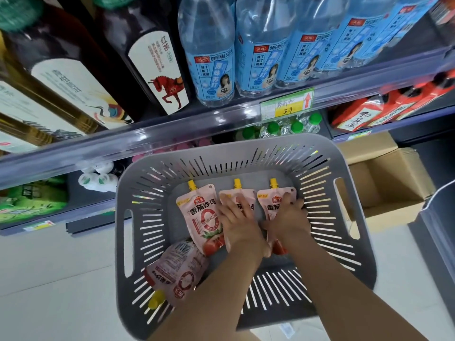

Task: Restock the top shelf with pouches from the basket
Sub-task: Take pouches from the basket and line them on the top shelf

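While its long axis points away from me, the pink yellow-capped middle pouch lies under my left hand, fingers spread. My right hand curls round the edge of the matching right pouch.

We work from one view only, the head camera. It sits above the grey basket and faces forward and steeply down, so we look almost straight into the basket at close range. Both forearms enter at the bottom edge and run away from us. The left hand and the right hand, on the right pouch, lie near frame centre. The wide-angle lens slants the shelf rail across the upper half, with bottles close to the lens at the top.
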The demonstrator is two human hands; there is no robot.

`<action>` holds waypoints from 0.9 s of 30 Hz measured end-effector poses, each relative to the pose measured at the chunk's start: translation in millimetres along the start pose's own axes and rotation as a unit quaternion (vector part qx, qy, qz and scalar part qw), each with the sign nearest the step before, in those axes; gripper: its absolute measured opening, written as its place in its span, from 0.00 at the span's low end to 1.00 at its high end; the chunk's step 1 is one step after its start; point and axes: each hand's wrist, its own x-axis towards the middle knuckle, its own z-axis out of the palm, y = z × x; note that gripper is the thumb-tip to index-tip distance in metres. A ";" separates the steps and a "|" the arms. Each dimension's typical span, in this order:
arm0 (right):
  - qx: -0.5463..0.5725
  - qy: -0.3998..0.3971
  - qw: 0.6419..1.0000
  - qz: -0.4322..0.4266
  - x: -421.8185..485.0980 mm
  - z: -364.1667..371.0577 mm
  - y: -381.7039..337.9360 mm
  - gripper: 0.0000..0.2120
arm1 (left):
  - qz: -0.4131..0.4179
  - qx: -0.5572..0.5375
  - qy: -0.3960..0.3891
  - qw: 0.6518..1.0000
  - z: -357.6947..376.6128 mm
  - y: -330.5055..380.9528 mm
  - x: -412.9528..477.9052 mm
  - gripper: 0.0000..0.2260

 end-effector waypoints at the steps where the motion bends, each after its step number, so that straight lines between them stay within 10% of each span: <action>1: 0.001 0.002 1.000 -0.001 0.0 1.2 0.8 0.45 | 0.037 0.020 0.000 0.999 0.0 -1.1 3.1 0.66; 6: 0.009 -0.008 1.000 0.003 4.2 -0.4 0.9 0.45 | 0.162 0.095 -0.028 0.982 -11.9 -14.7 16.0 0.65; 27: 0.115 0.003 0.993 -0.029 -3.7 -9.9 7.2 0.58 | 0.062 -0.061 0.067 0.994 -38.6 -34.6 -8.8 0.58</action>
